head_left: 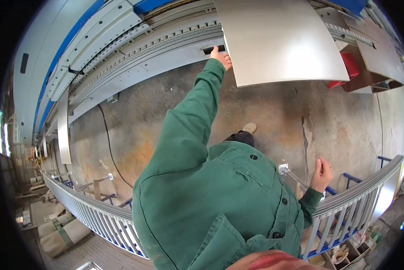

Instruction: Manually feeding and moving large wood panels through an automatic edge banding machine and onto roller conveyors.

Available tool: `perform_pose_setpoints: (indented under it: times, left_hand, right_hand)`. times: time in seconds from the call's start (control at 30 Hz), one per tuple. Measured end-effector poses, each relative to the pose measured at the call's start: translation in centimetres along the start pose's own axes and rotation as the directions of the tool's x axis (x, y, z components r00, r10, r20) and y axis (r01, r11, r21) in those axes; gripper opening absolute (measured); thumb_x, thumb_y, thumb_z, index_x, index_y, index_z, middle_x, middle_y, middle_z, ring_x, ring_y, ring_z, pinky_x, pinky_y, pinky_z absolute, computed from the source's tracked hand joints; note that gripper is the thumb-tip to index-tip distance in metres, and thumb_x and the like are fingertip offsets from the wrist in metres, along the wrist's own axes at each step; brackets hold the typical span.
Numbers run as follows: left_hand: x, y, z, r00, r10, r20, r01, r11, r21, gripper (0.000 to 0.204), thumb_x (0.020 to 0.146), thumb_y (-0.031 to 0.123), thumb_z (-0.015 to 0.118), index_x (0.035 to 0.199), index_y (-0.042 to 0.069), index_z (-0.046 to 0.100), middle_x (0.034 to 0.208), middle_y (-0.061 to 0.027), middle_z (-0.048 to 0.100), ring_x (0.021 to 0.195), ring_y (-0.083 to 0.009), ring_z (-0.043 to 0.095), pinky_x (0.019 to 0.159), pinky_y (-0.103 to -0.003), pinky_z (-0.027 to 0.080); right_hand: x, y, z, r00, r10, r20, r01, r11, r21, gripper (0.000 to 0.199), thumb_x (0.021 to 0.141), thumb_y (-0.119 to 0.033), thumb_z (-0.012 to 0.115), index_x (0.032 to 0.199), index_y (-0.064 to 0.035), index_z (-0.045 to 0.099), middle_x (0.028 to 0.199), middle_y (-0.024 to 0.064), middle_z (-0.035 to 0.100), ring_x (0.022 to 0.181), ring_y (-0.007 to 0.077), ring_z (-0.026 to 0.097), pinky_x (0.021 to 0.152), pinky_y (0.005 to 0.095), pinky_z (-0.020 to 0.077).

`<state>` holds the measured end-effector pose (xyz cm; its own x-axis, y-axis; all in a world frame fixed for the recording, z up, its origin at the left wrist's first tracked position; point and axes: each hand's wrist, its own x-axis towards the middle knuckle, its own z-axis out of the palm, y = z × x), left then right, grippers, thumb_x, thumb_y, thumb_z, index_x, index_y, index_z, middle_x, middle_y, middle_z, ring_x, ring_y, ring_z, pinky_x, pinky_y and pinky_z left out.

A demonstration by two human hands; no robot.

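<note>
My left hand [222,57] reaches far forward to the left edge of a large, smooth silver-grey sheet [283,49]. Its fingers are bent against that edge with the thumb pointing away from it; the sheet partly hides the fingertips. The sheet lies flat and juts toward me from a long machine bed [166,51]. Down at my right side, my right hand [321,174] hangs with its fingers curled together. Nothing shows in it, and a grey roller conveyor [359,191] runs close by.
The blue and grey machine [89,40] stretches along the far side. A red object [348,69] sits beneath the sheet's right corner, beside a brown open-sided box [368,78]. Behind me the conveyor curves past on blue legs. A black cable [106,130] crosses the stained concrete floor [278,117].
</note>
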<state>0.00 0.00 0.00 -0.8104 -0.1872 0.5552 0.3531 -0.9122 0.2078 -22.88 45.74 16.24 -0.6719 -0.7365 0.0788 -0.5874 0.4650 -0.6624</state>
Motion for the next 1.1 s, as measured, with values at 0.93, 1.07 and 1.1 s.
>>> perform_pose_setpoints:
  times: [0.93,1.07,1.1]
  left_hand:
    - [18.2,-2.5,-5.5,0.418,0.162,-0.894,-0.072,0.987,0.145,0.083,0.072,0.061,0.025,0.115,-0.01,0.021,0.112,-0.0176,0.037,0.105,-0.0259,0.033,0.09,-0.033,0.022]
    - [22.1,-3.8,-3.5,0.373,0.198,-0.906,0.108,0.961,0.254,0.081,0.073,0.059,0.022,0.115,-0.011,0.021,0.116,-0.0183,0.034,0.108,-0.0267,0.031,0.091,-0.034,0.021]
    - [21.7,-3.3,-3.5,0.379,0.194,-0.905,0.116,0.96,0.255,0.081,0.073,0.059,0.022,0.115,-0.011,0.021,0.116,-0.0183,0.034,0.108,-0.0267,0.031,0.091,-0.034,0.021]
  right_hand:
    - [11.7,3.7,0.6,0.996,0.086,0.013,-0.085,0.993,-0.086,0.018,0.073,-0.017,0.054,0.08,-0.0013,0.057,0.06,0.0029,0.049,0.055,0.0083,0.044,0.049,0.0198,0.035]
    - [12.7,4.3,1.0,0.994,0.106,-0.022,-0.107,0.993,-0.059,0.016,0.074,-0.017,0.053,0.078,-0.0016,0.057,0.062,0.005,0.05,0.053,0.0101,0.044,0.046,0.0208,0.0353]
    - [12.9,4.5,1.1,0.993,0.114,-0.022,-0.115,0.992,-0.053,0.016,0.073,-0.016,0.053,0.078,-0.0015,0.056,0.062,0.0052,0.05,0.053,0.0102,0.045,0.047,0.0207,0.036]
